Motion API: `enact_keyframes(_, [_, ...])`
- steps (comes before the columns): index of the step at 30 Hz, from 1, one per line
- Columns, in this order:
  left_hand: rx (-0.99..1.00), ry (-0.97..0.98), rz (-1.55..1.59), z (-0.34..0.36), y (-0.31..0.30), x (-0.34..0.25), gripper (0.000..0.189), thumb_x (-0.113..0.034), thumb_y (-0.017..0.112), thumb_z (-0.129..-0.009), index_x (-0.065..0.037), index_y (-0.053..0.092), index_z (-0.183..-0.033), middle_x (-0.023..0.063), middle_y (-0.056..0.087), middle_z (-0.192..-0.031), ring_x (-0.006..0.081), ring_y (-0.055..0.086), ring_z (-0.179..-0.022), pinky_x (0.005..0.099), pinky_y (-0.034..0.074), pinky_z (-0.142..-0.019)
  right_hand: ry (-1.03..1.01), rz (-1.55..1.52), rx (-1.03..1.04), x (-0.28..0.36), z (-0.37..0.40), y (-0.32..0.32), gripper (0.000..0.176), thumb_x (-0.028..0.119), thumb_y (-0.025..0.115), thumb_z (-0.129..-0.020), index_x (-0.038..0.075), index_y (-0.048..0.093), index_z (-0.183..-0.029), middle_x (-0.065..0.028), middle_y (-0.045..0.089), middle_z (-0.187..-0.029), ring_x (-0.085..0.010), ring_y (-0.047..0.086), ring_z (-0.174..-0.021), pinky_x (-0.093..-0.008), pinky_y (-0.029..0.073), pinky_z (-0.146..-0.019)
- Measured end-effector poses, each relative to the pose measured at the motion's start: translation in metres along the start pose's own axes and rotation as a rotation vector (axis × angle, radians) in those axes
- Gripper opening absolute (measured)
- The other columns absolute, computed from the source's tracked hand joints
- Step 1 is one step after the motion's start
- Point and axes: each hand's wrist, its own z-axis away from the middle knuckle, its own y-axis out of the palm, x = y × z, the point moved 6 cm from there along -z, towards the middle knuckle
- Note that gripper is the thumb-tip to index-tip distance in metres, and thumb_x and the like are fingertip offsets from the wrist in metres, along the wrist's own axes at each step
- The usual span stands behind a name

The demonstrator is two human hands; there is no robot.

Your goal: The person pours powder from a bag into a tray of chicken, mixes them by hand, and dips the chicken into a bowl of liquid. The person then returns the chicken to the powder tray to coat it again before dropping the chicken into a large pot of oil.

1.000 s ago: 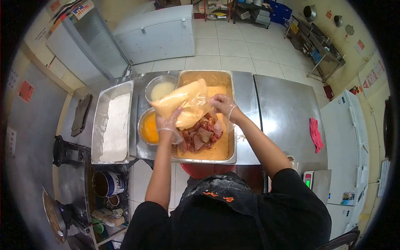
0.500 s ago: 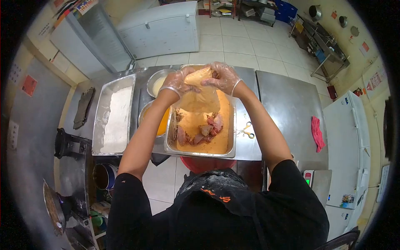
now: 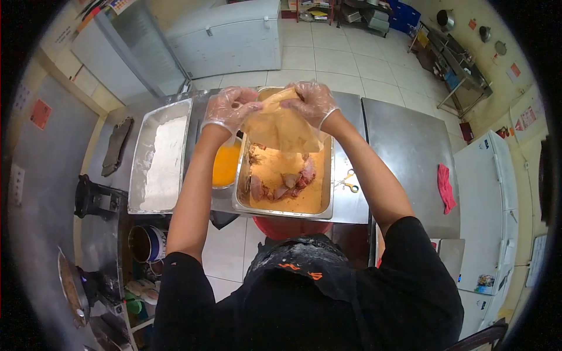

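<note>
Steel table (image 3: 404, 175), tray (image 3: 284, 212) on top; left hand (image 3: 232, 109) and right hand (image 3: 316, 105) pinch the bag (image 3: 278, 133) above it, now looking mostly emptied; orange mix (image 3: 273, 168) newly covers much meat (image 3: 307, 172); pouring seems nearly done.

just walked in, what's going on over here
Someone's gloved left hand and right hand are holding a see-through plastic bag over a metal tray. In the tray, meat lies partly covered by an orange coating. Yellow liquid and white powder sit to its left; scissors lie to its right.

Single head-worn view, looking forward and down
</note>
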Motion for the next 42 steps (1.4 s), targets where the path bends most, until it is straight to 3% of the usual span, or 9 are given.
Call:
enact_keyframes(5, [0.076,0.119,-0.181,0.002,-0.001,-0.015,0.033,-0.03,0.079,-0.077,-0.01,0.073,-0.102,0.0061,0.07,-0.102,0.0202,0.067,-0.091,0.0334,0.054,-0.084,-0.107,0.105,0.05,0.013,-0.004,0.005,0.023,0.026,0.072,-0.085,0.009,0.071,-0.101,-0.0128,0.069,-0.082,-0.0267,0.065,-0.072,-0.0354,0.051,-0.069])
enact_keyframes(8, [0.1,-0.027,-0.086,0.0,0.0,-0.022,0.033,-0.029,0.08,-0.076,-0.01,0.073,-0.101,0.0072,0.07,-0.103,0.0205,0.066,-0.093,0.0336,0.053,-0.086,-0.116,0.075,0.023,0.006,-0.007,0.007,0.023,0.025,0.072,-0.084,0.009,0.072,-0.101,-0.0121,0.07,-0.082,-0.0222,0.065,-0.07,-0.0333,0.051,-0.068])
enact_keyframes(11, [0.107,-0.008,-0.003,-0.003,0.001,-0.023,0.033,-0.029,0.08,-0.076,-0.008,0.072,-0.101,0.009,0.07,-0.099,0.0206,0.066,-0.09,0.0335,0.053,-0.084,0.118,-0.188,0.021,0.001,-0.005,0.002,0.024,0.03,0.069,-0.084,0.013,0.073,-0.1,-0.0143,0.071,-0.089,-0.0327,0.066,-0.084,-0.0395,0.052,-0.077])
enact_keyframes(17, [0.109,0.039,-0.086,-0.011,0.017,-0.033,0.029,-0.027,0.079,-0.079,-0.005,0.066,-0.093,0.0061,0.068,-0.085,0.0154,0.063,-0.077,0.0314,0.052,-0.073,0.054,-0.021,0.039,0.003,0.0,0.005,0.025,0.03,0.07,-0.084,0.012,0.073,-0.1,-0.0132,0.07,-0.082,-0.0278,0.065,-0.074,-0.0385,0.051,-0.071])
enact_keyframes(23, [0.18,0.031,-0.034,-0.018,0.043,-0.031,0.037,-0.038,0.076,-0.08,-0.006,0.062,-0.093,0.0096,0.066,-0.083,0.0241,0.063,-0.08,0.0365,0.05,-0.076,0.031,-0.062,-0.015,0.002,0.016,-0.009,0.023,0.026,0.07,-0.086,0.008,0.072,-0.099,-0.0138,0.069,-0.08,-0.0216,0.063,-0.071,-0.0347,0.05,-0.068])
enact_keyframes(29, [0.188,0.144,-0.092,-0.022,0.052,-0.052,0.033,-0.035,0.071,-0.086,-0.005,0.059,-0.091,0.0106,0.063,-0.08,0.0259,0.06,-0.076,0.0383,0.048,-0.072,0.015,-0.446,-0.017,-0.025,0.036,-0.016,0.04,0.03,0.072,-0.086,0.005,0.065,-0.116,-0.0096,0.072,-0.099,-0.0218,0.067,-0.086,-0.032,0.054,-0.08])
enact_keyframes(33, [0.16,0.146,0.013,-0.024,0.046,-0.049,0.03,-0.032,0.07,-0.088,-0.005,0.059,-0.091,0.0076,0.06,-0.077,0.019,0.056,-0.072,0.033,0.047,-0.07,0.215,-0.341,0.183,-0.109,0.081,0.012,0.043,0.025,0.075,-0.085,0.005,0.063,-0.121,-0.0103,0.067,-0.113,-0.0214,0.063,-0.105,-0.0314,0.051,-0.091])
enact_keyframes(39, [0.095,0.019,0.254,-0.025,0.027,-0.019,0.022,-0.027,0.07,-0.089,-0.007,0.061,-0.091,-0.0024,0.058,-0.077,0.0078,0.051,-0.073,0.0257,0.045,-0.067,0.363,-0.314,0.206,-0.125,0.109,0.042,0.034,0.013,0.076,-0.082,0.004,0.067,-0.114,-0.0073,0.071,-0.094,-0.0169,0.068,-0.083,-0.03,0.054,-0.079])
enact_keyframes(42, [0.057,-0.023,0.33,-0.023,0.011,0.0,0.019,-0.024,0.071,-0.089,-0.007,0.063,-0.093,-0.0045,0.058,-0.079,0.0063,0.052,-0.074,0.024,0.045,-0.066,0.362,-0.433,-0.048,-0.144,0.105,0.027,0.031,0.01,0.076,-0.081,0.002,0.068,-0.111,-0.006,0.072,-0.084,-0.014,0.068,-0.074,-0.0279,0.055,-0.073])
